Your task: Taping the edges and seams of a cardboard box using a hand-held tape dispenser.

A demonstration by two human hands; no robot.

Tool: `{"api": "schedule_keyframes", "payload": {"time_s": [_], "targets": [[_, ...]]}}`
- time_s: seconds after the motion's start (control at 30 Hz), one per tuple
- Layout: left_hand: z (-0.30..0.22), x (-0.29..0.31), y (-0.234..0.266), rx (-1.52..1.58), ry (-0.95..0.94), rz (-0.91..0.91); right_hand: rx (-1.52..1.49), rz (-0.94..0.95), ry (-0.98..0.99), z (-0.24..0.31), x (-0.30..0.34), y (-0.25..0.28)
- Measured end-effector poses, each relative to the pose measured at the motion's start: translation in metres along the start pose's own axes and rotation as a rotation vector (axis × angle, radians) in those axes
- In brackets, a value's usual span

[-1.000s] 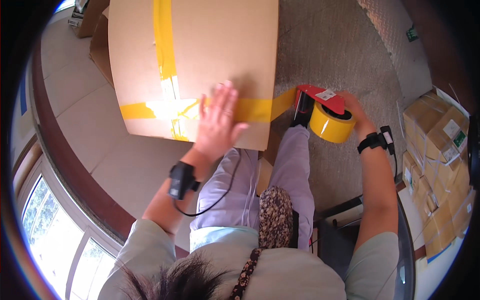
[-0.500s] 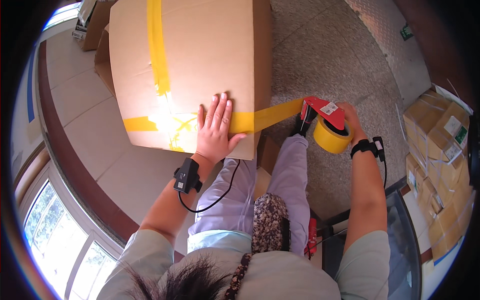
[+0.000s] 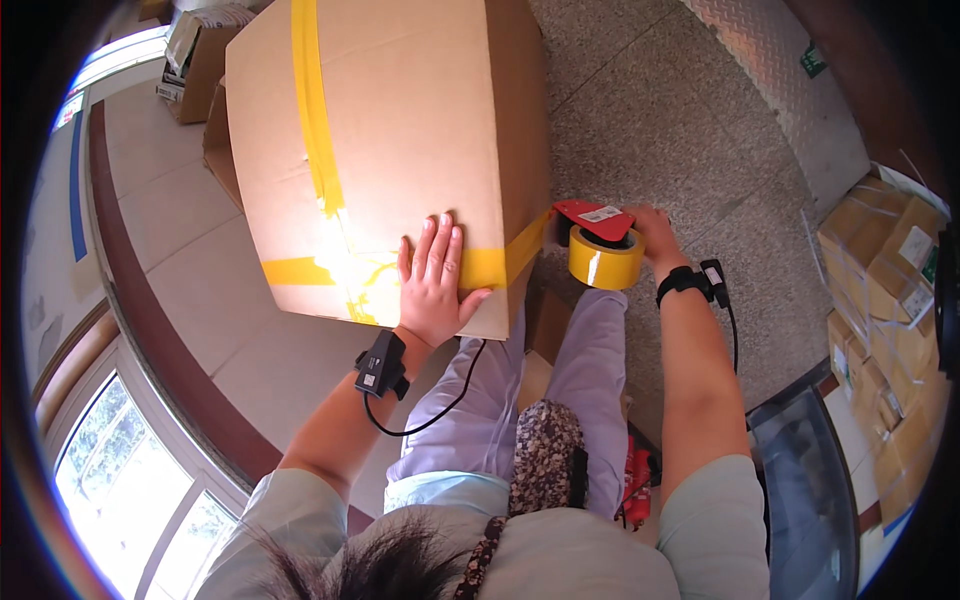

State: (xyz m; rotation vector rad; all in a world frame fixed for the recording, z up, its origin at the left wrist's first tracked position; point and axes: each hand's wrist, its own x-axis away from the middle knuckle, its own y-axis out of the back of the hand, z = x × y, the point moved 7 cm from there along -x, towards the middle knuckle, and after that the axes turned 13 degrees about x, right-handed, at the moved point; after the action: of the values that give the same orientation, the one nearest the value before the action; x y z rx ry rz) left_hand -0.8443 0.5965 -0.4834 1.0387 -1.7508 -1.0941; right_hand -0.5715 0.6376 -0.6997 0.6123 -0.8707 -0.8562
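Observation:
A large brown carton (image 3: pixel 410 130) stands in front of me, with one yellow tape strip (image 3: pixel 313 110) along its top. Another yellow strip (image 3: pixel 485 268) crosses it near the front edge and folds over the right edge. On that strip and the cardboard, my left hand (image 3: pixel 434 285) lies flat, fingers stretched out. My right hand (image 3: pixel 655 238) grips a red tape dispenser (image 3: pixel 596 216) beside the carton's right side; its handle is hidden by the fingers. The dispenser carries a yellow tape roll (image 3: pixel 605 262), and its tape runs to the carton's side.
Strapped cartons (image 3: pixel 880 260) are stacked at the far right. Another open box (image 3: pixel 205 60) stands at the back left. A white-framed window (image 3: pixel 130 470) is at the lower left. Speckled floor (image 3: pixel 650 120) stretches right of the carton, with a metal plate (image 3: pixel 770 70) beyond.
My right hand has moved left with the tape dispenser, close to the carton. The tape now bends over the right edge down the side. My left hand stays pressed on top.

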Motion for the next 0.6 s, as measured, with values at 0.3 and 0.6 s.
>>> {"api": "schedule_keyframes", "payload": {"time_s": [0.3,0.6], "targets": [[-0.003,-0.005,0.003,0.026,-0.002,-0.017,-0.564,0.146,-0.313,-0.059,0.022,-0.047],[-0.005,-0.006,0.001,0.037,-0.006,-0.028,0.273,0.224,-0.563,-0.181,0.095,-0.031]]}}
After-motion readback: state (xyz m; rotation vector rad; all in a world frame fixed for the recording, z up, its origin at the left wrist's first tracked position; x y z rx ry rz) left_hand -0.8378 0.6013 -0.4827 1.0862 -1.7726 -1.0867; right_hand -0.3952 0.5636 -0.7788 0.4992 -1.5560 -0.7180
